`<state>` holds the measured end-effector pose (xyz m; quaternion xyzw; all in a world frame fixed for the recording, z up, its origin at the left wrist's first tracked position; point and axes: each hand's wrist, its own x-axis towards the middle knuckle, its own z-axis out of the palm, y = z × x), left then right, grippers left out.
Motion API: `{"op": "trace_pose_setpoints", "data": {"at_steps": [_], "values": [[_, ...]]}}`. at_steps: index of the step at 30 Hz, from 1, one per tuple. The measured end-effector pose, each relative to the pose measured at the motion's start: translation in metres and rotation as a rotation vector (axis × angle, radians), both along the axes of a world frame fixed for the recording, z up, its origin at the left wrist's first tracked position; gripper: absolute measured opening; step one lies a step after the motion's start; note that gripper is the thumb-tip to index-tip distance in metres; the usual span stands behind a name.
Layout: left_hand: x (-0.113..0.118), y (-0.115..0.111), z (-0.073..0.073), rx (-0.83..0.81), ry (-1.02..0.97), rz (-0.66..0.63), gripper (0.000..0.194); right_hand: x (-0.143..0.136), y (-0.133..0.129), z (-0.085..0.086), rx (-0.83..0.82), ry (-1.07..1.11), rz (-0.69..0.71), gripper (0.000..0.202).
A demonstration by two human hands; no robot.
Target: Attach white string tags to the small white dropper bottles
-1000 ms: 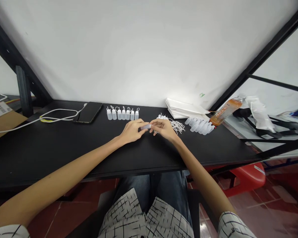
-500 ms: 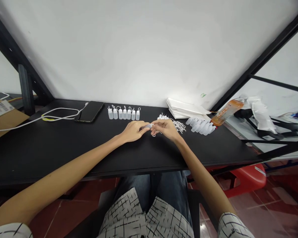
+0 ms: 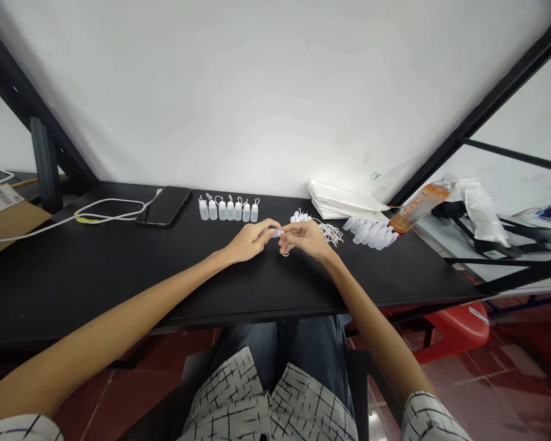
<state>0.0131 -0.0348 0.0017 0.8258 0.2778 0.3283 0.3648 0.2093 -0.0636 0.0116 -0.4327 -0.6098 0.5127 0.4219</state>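
Note:
Above the black table, my left hand (image 3: 251,241) is closed round a small translucent plastic bottle (image 3: 275,233) lying sideways between both hands. The fingers of my right hand (image 3: 304,239) pinch at its white neck end, and a thin white loop (image 3: 284,253) hangs below them. Whether the right fingers hold a cap is too small to tell. Beyond my left hand stands a row of small bottles (image 3: 230,211) with looped white caps. Behind and beside my right hand are white caps (image 3: 299,216) and a heap of white cords (image 3: 332,234). Several similar bottles (image 3: 371,233) lie farther right.
A phone (image 3: 164,206) and a white cable (image 3: 105,211) lie at the left, near a cardboard box (image 3: 9,214). White flat packets (image 3: 344,201) rest against the wall. An orange drink bottle (image 3: 420,206) lies at the right edge. A red stool (image 3: 459,334) stands below.
The fingers of my left hand have shifted and curled further over the bottle, so less of it shows. My right hand stays nearly in place at the neck end.

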Motion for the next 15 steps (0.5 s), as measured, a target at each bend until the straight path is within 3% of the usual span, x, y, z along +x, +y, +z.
{"op": "trace_pose_setpoints", "data": {"at_steps": [15], "values": [[0.0047,0.0008,0.0015,-0.469,-0.171,-0.037,0.025,-0.0018,-0.0002,-0.0034,0.018,-0.038,0.010,0.043]]}}
